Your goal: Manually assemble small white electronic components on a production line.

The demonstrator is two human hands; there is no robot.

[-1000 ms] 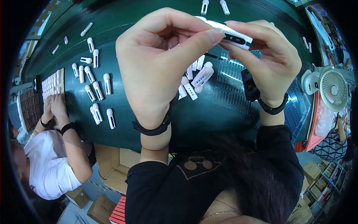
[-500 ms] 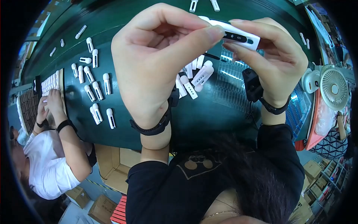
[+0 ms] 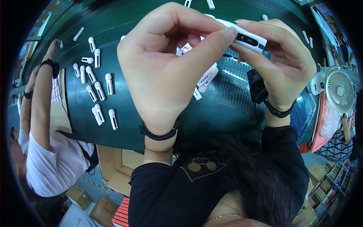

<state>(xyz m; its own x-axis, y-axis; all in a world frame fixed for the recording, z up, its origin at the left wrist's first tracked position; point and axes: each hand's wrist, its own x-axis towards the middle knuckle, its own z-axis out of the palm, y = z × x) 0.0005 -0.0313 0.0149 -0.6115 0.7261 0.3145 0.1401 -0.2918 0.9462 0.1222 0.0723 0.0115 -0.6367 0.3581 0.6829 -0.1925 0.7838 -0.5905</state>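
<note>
Between both hands, raised above the green work table (image 3: 151, 134), is a small white stick-shaped device (image 3: 259, 45) with a black oval panel. My left hand (image 3: 162, 64) pinches one end between thumb and forefinger, hiding that end. Thumb and fingers of my right hand (image 3: 283, 56) grip the other end near the panel. Under my hands, partly covered, lies a pile of similar white devices (image 3: 207, 77). Beside the pile is a clear plastic sheet (image 3: 236, 89) with rows of oval shapes. A thin black pen-like tool (image 3: 229, 56) shows behind my fingers.
Several white round-headed devices (image 3: 99, 90) lie on the table to the left. A co-worker (image 3: 53, 162) in a white top reaches over the far left. At right stand a white fan (image 3: 337, 90) and a red tray (image 3: 321, 126). Below the table is an open cardboard box (image 3: 115, 166).
My hands have shifted slightly right with the device still between them. The co-worker's arms have moved from the white tray to reach farther away. Devices at the far edge have shifted.
</note>
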